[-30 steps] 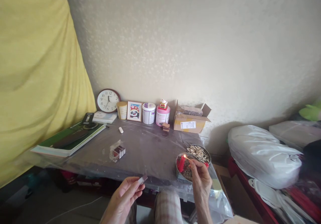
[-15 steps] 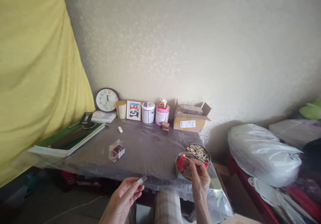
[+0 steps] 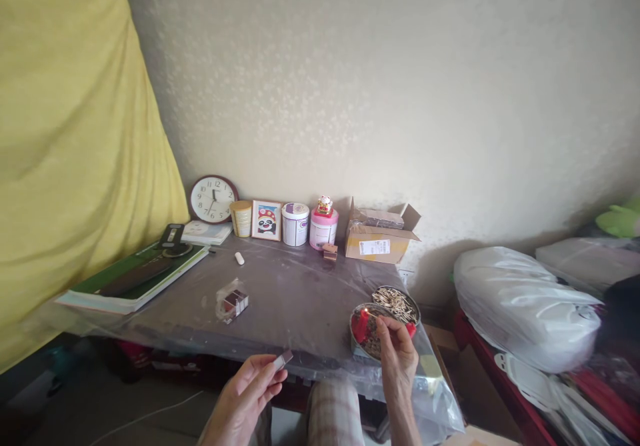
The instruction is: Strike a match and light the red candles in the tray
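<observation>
My left hand (image 3: 245, 393), near the table's front edge, pinches a small matchbox (image 3: 283, 361) between thumb and fingers. Over a round tin (image 3: 356, 351) at the right front, my right hand (image 3: 399, 349) pinches a match (image 3: 374, 314) by its end. A small flame shows at the match's tip, close to a red object (image 3: 359, 327) in the tin; I cannot make out whether they touch. Dark grainy matter fills the tin's bottom, and more red shows behind my right fingers. A second tin with many loose matchsticks (image 3: 395, 304) stands just behind.
Several matchboxes in torn clear wrap (image 3: 235, 301) lie on the plastic-covered table (image 3: 295, 293). A thick book (image 3: 140, 276) is at left. Along the wall stand a clock (image 3: 215, 199), a picture frame (image 3: 267, 220), canisters (image 3: 295, 225) and a cardboard box (image 3: 377, 246). White bags (image 3: 525, 306) sit at right.
</observation>
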`<state>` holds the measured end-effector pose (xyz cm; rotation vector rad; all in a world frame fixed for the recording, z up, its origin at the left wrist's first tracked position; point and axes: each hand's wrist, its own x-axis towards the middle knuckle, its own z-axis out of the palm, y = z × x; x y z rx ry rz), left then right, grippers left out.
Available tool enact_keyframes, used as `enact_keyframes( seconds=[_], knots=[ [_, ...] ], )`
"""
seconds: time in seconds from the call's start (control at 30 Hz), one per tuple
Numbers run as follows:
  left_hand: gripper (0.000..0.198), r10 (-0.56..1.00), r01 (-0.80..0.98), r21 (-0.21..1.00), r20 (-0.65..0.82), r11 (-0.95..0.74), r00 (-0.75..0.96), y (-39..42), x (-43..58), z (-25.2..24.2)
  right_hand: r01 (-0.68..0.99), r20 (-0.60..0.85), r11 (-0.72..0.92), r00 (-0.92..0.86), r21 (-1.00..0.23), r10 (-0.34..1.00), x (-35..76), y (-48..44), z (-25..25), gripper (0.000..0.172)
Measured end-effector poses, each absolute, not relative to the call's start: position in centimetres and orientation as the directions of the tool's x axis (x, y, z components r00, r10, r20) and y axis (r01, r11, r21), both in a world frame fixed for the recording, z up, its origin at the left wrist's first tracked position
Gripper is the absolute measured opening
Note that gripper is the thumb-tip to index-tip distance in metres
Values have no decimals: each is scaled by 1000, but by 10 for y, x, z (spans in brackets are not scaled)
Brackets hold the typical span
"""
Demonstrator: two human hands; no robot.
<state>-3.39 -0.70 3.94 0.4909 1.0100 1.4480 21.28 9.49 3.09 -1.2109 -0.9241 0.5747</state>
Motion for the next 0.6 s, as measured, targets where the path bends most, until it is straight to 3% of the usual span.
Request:
enact_keyframes(
  seconds=[0.6],
  knots=[
    [25, 953, -577, 805, -267, 139, -143, -6, -35, 38, -18, 240, 288, 504, -957, 829, 211, 88, 39, 33]
  ],
)
